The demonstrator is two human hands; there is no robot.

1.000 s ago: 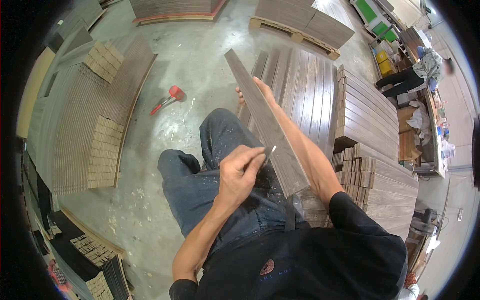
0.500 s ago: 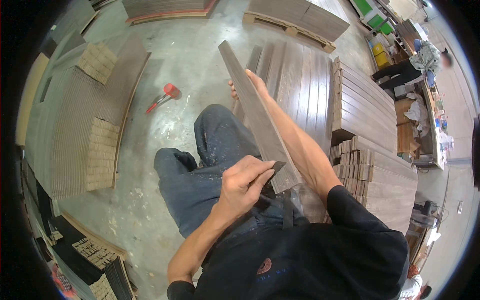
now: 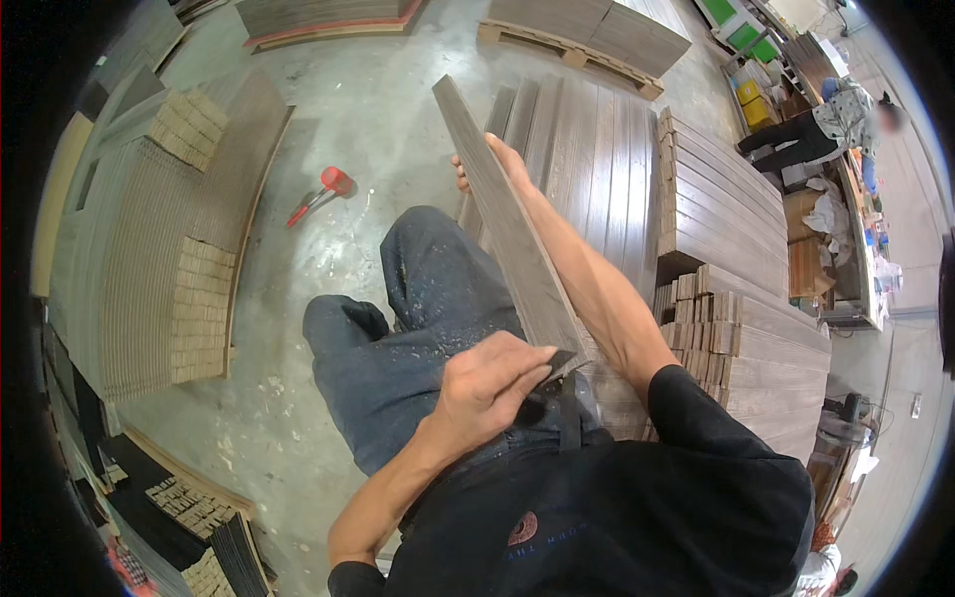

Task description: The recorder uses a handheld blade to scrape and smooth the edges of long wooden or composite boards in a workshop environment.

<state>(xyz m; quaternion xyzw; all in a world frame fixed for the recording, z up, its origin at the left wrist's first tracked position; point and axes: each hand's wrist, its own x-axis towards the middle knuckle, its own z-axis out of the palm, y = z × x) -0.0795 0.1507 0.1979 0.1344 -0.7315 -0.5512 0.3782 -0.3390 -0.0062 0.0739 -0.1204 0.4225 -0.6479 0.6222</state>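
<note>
A long grey-brown wood plank [image 3: 512, 239] slants across my lap, its far end raised over the floor. My right hand [image 3: 502, 164] is closed around its far part, the thumb side showing at the right edge and fingertips at the left. At the plank's near end, my left hand [image 3: 487, 388] pinches a small dark flat piece [image 3: 561, 362] between thumb and fingers. This piece touches the near end of the plank; whether it is sandpaper or a scraper I cannot tell. Pale dust specks my trousers.
A red-headed mallet [image 3: 336, 181] lies on the floor to the left. Several planks [image 3: 587, 169] lie side by side at my right, beside stacked planks [image 3: 726, 204]. Tall board stacks [image 3: 149, 249] stand at left. Another person [image 3: 841, 119] is at a bench far right.
My left hand has shifted a little toward me and right, bringing the dark piece down to the plank's near end. My right hand keeps its grip.
</note>
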